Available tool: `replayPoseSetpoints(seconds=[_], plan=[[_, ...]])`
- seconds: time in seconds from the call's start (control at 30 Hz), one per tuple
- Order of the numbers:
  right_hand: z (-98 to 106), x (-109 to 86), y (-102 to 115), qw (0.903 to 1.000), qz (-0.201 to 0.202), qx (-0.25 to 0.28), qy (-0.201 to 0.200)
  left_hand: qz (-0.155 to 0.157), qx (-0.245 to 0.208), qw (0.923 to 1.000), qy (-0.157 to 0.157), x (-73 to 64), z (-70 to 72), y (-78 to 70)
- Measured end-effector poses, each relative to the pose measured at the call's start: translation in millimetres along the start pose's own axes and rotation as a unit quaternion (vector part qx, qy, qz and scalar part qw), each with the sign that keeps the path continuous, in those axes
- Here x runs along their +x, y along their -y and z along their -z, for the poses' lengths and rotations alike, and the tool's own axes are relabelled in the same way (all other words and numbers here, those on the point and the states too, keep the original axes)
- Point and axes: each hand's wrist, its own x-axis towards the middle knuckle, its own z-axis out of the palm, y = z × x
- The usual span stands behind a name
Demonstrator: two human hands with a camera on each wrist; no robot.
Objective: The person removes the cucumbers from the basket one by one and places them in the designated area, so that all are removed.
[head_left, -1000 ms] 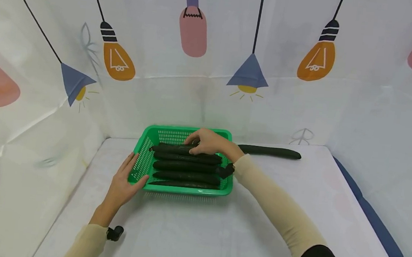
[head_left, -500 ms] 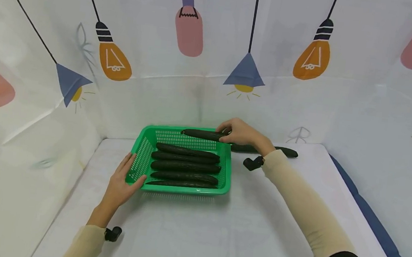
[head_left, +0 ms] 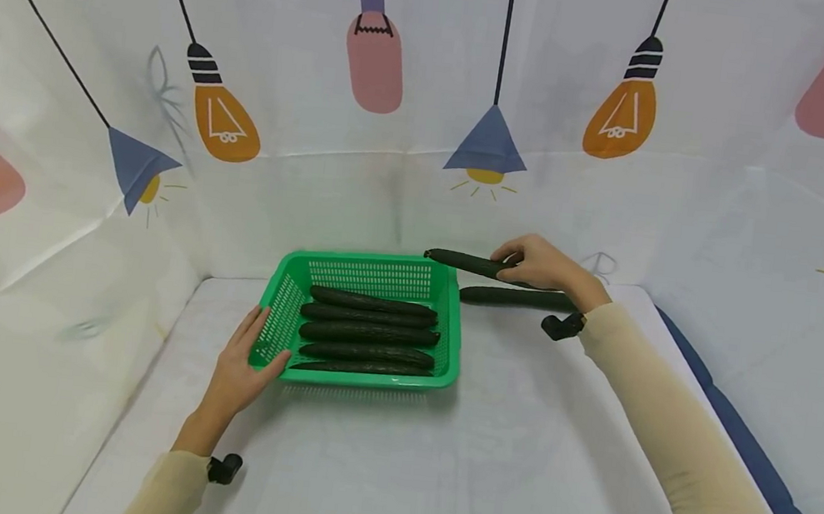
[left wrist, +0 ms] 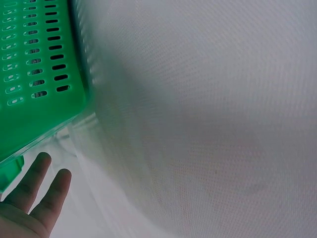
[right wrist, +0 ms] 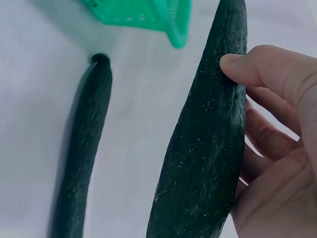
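My right hand grips a dark green cucumber from above, thumb on one side and fingers on the other. The right wrist view shows this cucumber close up, raised over the white cloth. Just in front of it a second cucumber lies on the table, right of the basket. Several more cucumbers lie in parallel inside the green plastic basket. My left hand rests with extended fingers against the basket's left side. In the left wrist view, fingers show beside the basket wall.
A white cloth covers the table. Behind it hangs a pale sheet printed with lamps and bulbs. Dark blue fabric runs along the table's right edge.
My right hand has lifted a cucumber out of the basket and carried it right, over the one on the table. The left hand stays at the basket's side.
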Motion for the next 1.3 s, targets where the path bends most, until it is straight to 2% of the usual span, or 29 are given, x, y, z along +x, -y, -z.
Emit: replayPoseSetpoints(seconds=[0.37,0.63,0.93,1.3], plan=[[5,-19.9,-32,0.9993,-0.035,0.006,-0.010,-0.007,0.000,1.0000,-0.005,-0.7,-0.1,-0.6],[5,-30.9,-49,0.9988,-0.046,0.011,-0.013,-0.007,0.002,0.9999,-0.009,-0.6,0.3,-1.2],[-11,-33.2,-74,0.9986,-0.050,0.016,-0.009,-0.006,0.000,0.9999,-0.008,-0.8,0.6,-1.3],[-35,-33.9,-86,0.9989,-0.046,0.003,-0.001,-0.011,-0.006,0.9999,-0.012,-0.5,-0.8,0.8]])
